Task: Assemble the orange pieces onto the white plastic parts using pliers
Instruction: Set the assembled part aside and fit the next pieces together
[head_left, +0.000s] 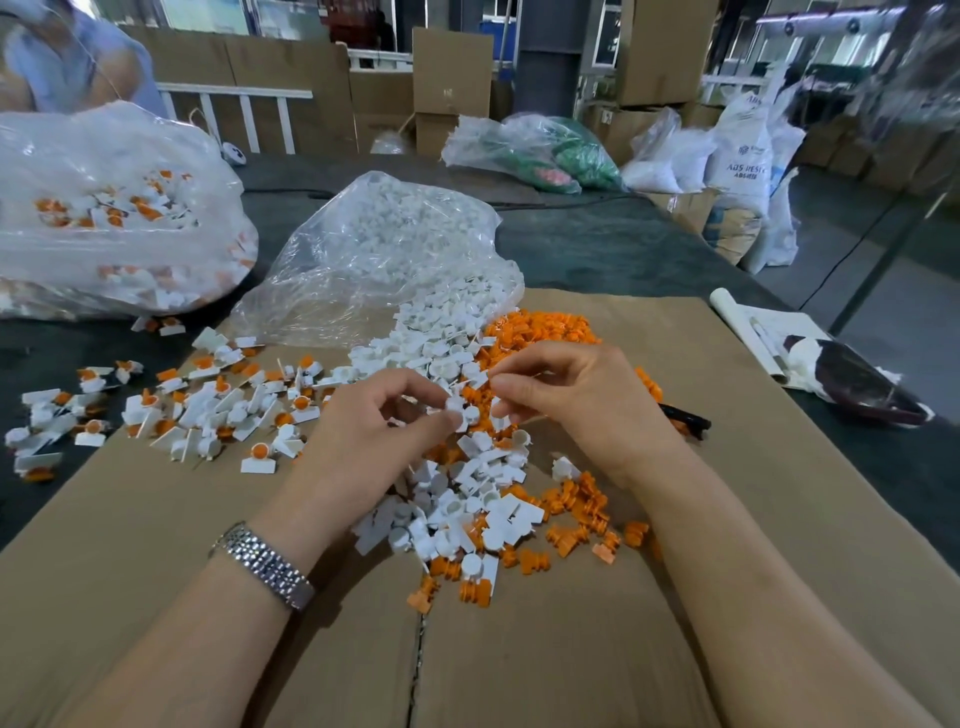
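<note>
Pinching a small white plastic part (456, 410) at frame centre: left hand (376, 434) has thumb and forefinger curled onto it, just above the mixed pile. Right hand (569, 397) sits close beside, fingers curled; it seems to hold a small white piece at its fingertips, but what exactly, cannot tell. Steel watch (265, 566) on the left wrist.

Loose orange pieces (545, 325) heaped right of centre, more scattered lower centre among white parts (467, 504). Finished white-and-orange assemblies (208, 405) spread across the left of the cardboard sheet (675, 623).

Pliers (685, 418): dark handles poke out from behind the right hand, lying on the cardboard, not held.

Clear bag of white parts (384, 249) lies open at upper centre, spilling toward the pile. Second clear bag (104, 208) at upper left holds assembled pieces. Dark-red scoop-like object (857, 384) rests on paper at right edge.
</note>
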